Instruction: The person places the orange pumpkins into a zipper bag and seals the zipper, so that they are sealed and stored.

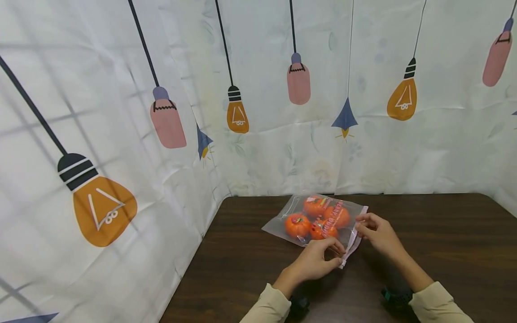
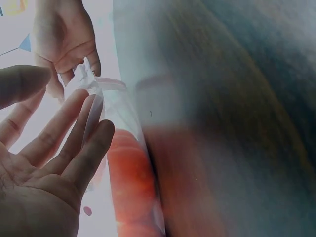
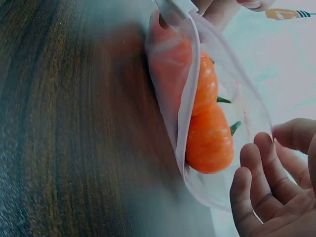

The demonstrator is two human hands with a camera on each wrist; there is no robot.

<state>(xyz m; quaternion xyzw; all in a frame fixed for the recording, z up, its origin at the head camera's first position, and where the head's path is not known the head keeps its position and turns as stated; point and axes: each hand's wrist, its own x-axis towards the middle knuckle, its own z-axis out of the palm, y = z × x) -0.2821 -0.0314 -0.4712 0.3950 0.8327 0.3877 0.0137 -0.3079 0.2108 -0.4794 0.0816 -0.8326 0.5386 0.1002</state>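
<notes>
A clear plastic zip bag (image 1: 351, 222) with red print and a whitish zip edge lies on the dark table. Inside sit several small orange pumpkins (image 1: 297, 225), some with green stems (image 3: 235, 128). At the bag's near corner is my left hand (image 1: 317, 262); its fairly straight fingers touch the zip edge (image 2: 94, 118), thumb apart from them. My right hand (image 1: 379, 235) pinches the far part of the lip between thumb and fingertips. The bag's mouth (image 3: 190, 98) gapes in the right wrist view, and a white slider piece (image 3: 177, 7) shows at its corner.
The brown wooden table (image 1: 444, 251) runs back to a white curtain (image 1: 274, 157) printed with hanging lamps. More curtain hangs along the left side. Dark bands with small devices (image 1: 397, 296) are on both wrists near the cuffs.
</notes>
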